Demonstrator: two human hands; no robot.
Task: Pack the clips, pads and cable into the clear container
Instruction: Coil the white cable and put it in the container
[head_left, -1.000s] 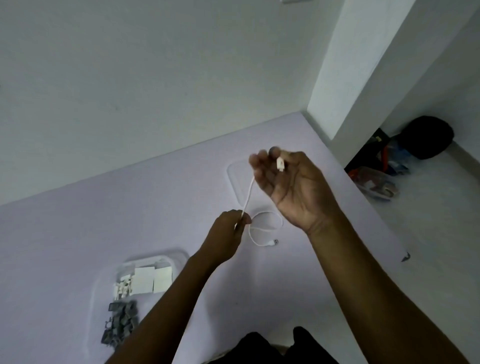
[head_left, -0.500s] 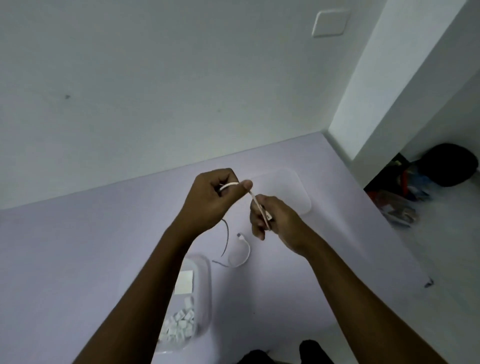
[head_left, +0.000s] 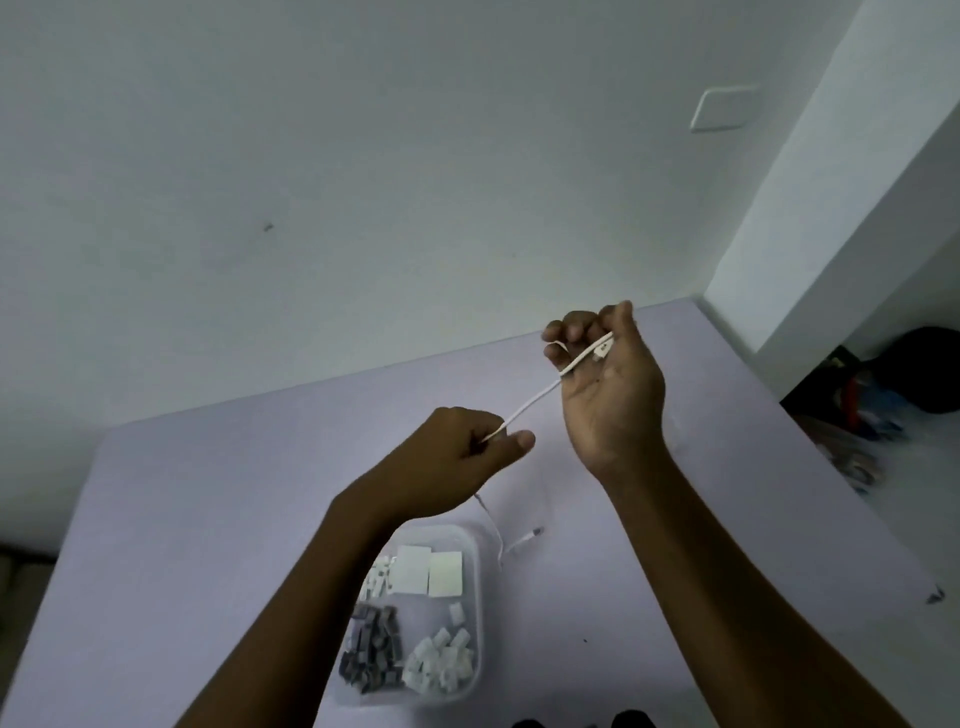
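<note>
step in hand: coiling the cable before packing. right hand raised, palm toward the camera, fingers curled; one plug end lies across its fingers and a turn of cable loops round the lower fingers. left hand lower and to the left, closed in a pinch on the cable between thumb and forefinger. the hands are apart, with a straight, taut run of cable between them. below the left hand the rest of the cable hangs slack down to the desk, its far plug lying just beside the container, outside it. the container sits on the desk near the body, lid off; what looks like a clear lid lies flat under the right hand, faint, not certain. inside: two white pads at the far end, grey clips near left, white clips near right. judged: clips and pads are in, cable is the last item. next move likely calls for more turns round the right fingers, feeding slack through the left pinch, then slipping the coil off without it springing open and laying it in the container's free space. no brand, label or writing readable anywhere; the wall plate is blank.
</note>
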